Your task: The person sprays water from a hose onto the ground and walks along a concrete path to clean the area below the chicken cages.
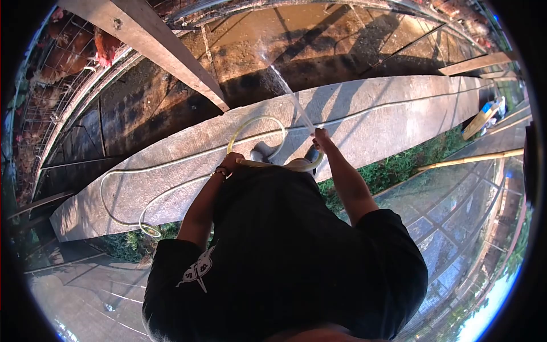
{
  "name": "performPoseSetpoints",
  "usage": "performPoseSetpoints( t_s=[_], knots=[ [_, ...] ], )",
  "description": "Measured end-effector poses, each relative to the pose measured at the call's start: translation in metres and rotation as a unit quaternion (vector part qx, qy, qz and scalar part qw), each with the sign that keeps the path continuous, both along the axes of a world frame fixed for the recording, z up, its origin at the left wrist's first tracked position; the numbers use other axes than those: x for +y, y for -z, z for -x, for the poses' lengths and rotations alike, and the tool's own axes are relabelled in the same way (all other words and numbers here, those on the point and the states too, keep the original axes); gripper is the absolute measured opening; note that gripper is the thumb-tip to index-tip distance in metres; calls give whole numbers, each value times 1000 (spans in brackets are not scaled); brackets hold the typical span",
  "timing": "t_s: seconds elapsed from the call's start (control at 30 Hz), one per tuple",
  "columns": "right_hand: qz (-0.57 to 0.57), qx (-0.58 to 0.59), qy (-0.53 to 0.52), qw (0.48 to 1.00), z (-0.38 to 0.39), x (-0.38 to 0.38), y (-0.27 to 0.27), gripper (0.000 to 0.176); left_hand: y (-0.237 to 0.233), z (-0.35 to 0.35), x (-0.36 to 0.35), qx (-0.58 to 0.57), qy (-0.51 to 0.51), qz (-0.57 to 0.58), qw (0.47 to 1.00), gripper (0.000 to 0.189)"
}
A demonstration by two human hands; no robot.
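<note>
My right hand (pixel 321 138) is closed round the end of a pale yellow-green hose (pixel 263 118), out in front of my body. From that end a white jet of water (pixel 282 82) shoots forward onto the wet, dirty ground (pixel 250 65) beyond the walkway. My left hand (pixel 234 161), lower and to the left, is wrapped round another part of the same hose. Between the hands the hose sags across my front, partly hidden by my dark shirt. One loop of it hangs ahead of my left hand, and more lies along the concrete.
I stand on a narrow concrete walkway (pixel 393 114). Wire cages (pixel 62 74) with brown hens line the far left. A wooden post (pixel 165 54) slants down to the walkway's edge. Green plants (pixel 399 166) border the near side, and a bamboo pole (pixel 473 159) lies at right.
</note>
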State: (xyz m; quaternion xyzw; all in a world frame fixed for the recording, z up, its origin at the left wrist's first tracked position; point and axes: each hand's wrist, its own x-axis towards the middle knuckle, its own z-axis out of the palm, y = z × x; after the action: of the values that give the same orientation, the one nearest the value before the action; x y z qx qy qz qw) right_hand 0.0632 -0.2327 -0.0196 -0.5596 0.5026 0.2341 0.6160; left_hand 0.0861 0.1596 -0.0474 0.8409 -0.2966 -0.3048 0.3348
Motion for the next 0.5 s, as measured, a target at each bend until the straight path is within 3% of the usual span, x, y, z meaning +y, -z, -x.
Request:
performPoseSetpoints(
  t_s=[0.5],
  knots=[
    [29,-44,64,997,6,-10,4,20,-2,-2,-2,34,-16,11,999,19]
  ],
)
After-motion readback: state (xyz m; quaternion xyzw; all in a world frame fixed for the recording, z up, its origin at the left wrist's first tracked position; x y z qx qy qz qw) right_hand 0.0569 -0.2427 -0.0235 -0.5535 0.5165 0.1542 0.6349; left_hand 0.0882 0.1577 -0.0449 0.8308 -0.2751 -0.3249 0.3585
